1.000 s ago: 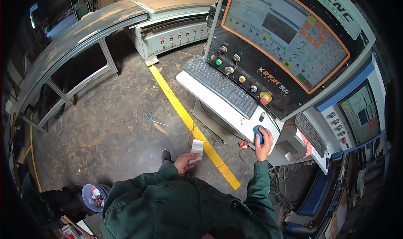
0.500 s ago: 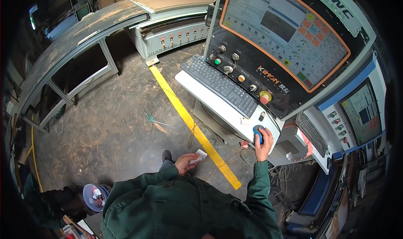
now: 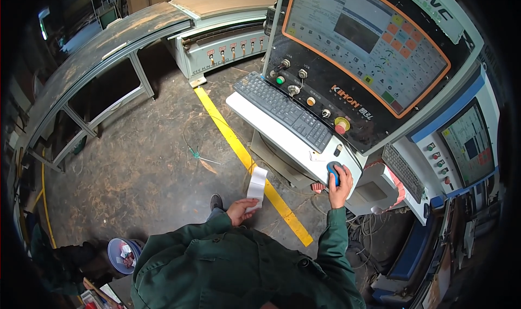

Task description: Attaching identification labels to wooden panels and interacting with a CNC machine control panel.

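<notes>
Paper slip (image 3: 257,185), white and creased across, out in front of the body, and it's the left hand (image 3: 240,211) that has it! Thumb and fingers are pinching the near end, and the rest of the strip runs up and away from the fingertips, long axis pointing forward with a slight lean to the right. From that hand, then, the free length lies ahead and to the right, up in the air over the floor (image 3: 163,168), crossing the yellow stripe (image 3: 234,141) as we look down on it.

Over to the right hand (image 3: 341,192), well apart from the slip: it's wrapped over the blue mouse (image 3: 333,170), thumb along the left flank, fingers over the top and right. The mouse sits at the right end of the white tabletop (image 3: 266,121), its long axis running roughly forward, in line with the forearm. Just beyond it lies a small black object (image 3: 338,149); off to the left stretches the dark keyboard (image 3: 287,112), and above rises the lit screen (image 3: 358,29). So, left hand nearer the paper, right hand on the mouse, and a clear gap between the two!
</notes>
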{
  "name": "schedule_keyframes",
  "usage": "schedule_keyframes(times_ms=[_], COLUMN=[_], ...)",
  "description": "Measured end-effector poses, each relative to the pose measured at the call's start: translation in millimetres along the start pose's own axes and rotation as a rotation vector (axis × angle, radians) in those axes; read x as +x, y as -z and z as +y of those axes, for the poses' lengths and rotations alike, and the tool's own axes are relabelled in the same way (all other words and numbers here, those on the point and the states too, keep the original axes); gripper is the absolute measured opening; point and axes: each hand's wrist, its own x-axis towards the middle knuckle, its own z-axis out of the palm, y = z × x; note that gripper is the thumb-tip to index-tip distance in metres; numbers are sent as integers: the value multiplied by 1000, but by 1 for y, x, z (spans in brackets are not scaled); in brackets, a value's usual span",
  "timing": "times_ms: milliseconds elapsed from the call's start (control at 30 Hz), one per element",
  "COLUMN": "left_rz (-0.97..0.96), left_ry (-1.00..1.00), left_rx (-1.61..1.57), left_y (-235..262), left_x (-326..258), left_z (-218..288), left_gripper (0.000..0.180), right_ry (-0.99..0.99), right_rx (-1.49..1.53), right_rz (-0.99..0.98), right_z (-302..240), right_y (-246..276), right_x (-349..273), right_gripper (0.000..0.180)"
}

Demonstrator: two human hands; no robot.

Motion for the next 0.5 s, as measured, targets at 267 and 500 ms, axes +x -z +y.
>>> schedule_keyframes(times_ms=[267,500], left_rz=[15,38], left_ry=[18,53], left_rx=[19,19], left_y=[-1,-1], left_x=[1,0], left_z=[0,1], left_gripper=[20,19], right_ry=[-3,-18], right_rx=[15,-7], right_rz=[8,22], right_z=[0,0], right_y=[0,-1], right_x=[0,-2], right_gripper=[27,31])
